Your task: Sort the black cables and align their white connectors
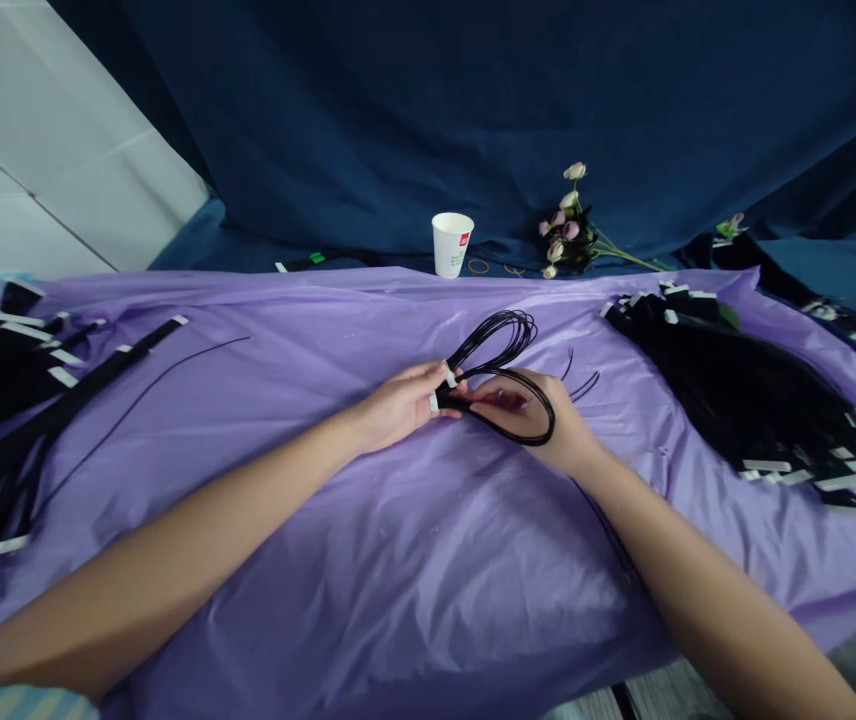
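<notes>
One looped black cable bundle (468,352) is hovering above purple cloth (368,580); left hand (402,408) is pinching it at white tags (450,375), right hand (559,430) is gripping it just beside; bundle is seeming light, springy, maybe slippery, probably wanting firm hold near tags

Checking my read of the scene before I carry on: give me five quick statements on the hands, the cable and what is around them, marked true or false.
1. The left hand holds looped black cable. True.
2. The right hand is stretched out to the flowers. False: the right hand is at the looped black cable.
3. The paper cup lies on its side. False: the paper cup stands upright.
4. The flowers are to the right of the paper cup. True.
5. The sheet under the hands is yellow. False: the sheet is purple.
</notes>
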`<act>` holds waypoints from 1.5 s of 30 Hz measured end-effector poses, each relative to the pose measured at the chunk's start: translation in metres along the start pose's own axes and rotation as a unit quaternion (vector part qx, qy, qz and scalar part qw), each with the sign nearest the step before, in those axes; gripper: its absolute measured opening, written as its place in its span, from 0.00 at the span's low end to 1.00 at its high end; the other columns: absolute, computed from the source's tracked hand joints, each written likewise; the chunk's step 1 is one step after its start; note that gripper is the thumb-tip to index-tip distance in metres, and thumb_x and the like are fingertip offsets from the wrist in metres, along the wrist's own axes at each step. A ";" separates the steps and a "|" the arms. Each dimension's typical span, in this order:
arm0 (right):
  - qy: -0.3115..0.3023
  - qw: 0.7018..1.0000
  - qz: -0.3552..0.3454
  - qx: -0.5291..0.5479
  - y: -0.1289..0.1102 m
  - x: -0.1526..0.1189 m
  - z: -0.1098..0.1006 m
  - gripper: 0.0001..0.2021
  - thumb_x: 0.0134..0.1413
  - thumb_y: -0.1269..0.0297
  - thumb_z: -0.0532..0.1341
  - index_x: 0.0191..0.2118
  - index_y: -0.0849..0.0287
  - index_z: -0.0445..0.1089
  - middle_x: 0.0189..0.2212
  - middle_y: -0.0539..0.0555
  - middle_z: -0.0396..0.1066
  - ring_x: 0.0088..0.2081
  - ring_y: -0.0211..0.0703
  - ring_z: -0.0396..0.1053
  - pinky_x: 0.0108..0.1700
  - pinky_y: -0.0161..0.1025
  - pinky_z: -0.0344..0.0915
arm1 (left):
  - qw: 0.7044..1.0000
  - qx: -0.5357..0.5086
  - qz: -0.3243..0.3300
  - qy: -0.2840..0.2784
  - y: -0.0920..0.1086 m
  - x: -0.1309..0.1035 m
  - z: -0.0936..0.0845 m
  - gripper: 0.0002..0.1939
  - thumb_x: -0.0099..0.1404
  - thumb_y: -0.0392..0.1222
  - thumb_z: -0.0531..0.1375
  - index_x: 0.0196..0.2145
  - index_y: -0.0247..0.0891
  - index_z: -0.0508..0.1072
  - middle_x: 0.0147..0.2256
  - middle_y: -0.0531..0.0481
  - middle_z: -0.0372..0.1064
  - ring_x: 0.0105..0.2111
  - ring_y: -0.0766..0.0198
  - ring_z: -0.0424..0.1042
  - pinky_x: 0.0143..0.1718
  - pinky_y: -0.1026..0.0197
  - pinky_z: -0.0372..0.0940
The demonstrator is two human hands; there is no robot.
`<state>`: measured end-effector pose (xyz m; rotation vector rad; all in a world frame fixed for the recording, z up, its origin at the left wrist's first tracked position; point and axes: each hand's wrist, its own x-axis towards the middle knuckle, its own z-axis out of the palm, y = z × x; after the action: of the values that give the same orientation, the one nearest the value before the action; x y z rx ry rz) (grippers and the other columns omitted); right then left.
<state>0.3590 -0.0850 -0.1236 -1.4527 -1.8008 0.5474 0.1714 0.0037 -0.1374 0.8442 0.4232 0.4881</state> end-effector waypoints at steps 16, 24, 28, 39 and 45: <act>0.013 0.994 -0.064 -0.087 -0.002 0.003 0.016 0.04 0.62 0.69 0.57 0.36 0.60 0.68 0.34 0.55 0.73 0.33 0.41 0.68 0.37 0.37 0.63 | 1.000 -0.021 -0.006 -0.001 0.002 0.001 0.001 0.09 0.63 0.43 0.63 0.33 0.33 0.73 0.36 0.46 0.69 0.38 0.63 0.70 0.39 0.58 0.69; 0.030 0.991 -0.095 -0.089 0.005 0.008 0.018 0.09 0.64 0.60 0.58 0.37 0.61 0.70 0.35 0.55 0.74 0.35 0.40 0.70 0.38 0.35 0.64 | 1.000 -0.016 -0.003 0.008 0.008 0.001 0.002 0.06 0.63 0.40 0.63 0.34 0.33 0.75 0.37 0.45 0.71 0.39 0.60 0.70 0.39 0.58 0.70; 0.023 0.988 -0.094 -0.120 0.006 0.011 0.018 0.10 0.65 0.59 0.56 0.39 0.60 0.70 0.39 0.55 0.75 0.39 0.40 0.71 0.41 0.35 0.64 | 1.000 -0.002 0.011 0.010 0.010 0.002 0.001 0.07 0.67 0.38 0.58 0.35 0.34 0.75 0.38 0.45 0.71 0.41 0.59 0.70 0.40 0.58 0.71; 0.038 0.985 -0.055 -0.158 0.001 0.008 0.026 0.07 0.66 0.65 0.54 0.39 0.59 0.68 0.37 0.55 0.74 0.38 0.42 0.71 0.38 0.37 0.62 | 0.999 -0.031 0.023 -0.007 0.005 0.001 0.001 0.08 0.62 0.43 0.64 0.33 0.34 0.74 0.37 0.46 0.69 0.39 0.61 0.70 0.38 0.58 0.71; 0.056 0.985 -0.043 -0.155 0.001 0.007 0.031 0.06 0.64 0.68 0.54 0.36 0.58 0.66 0.35 0.56 0.72 0.35 0.44 0.69 0.37 0.39 0.61 | 0.999 -0.026 0.023 -0.014 0.005 -0.001 0.002 0.09 0.64 0.43 0.62 0.35 0.33 0.74 0.37 0.45 0.68 0.39 0.60 0.70 0.38 0.58 0.70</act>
<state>0.3356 -0.0742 -0.1417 -1.5653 -1.9096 0.1402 0.1705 0.0052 -0.1323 0.8114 0.3645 0.5279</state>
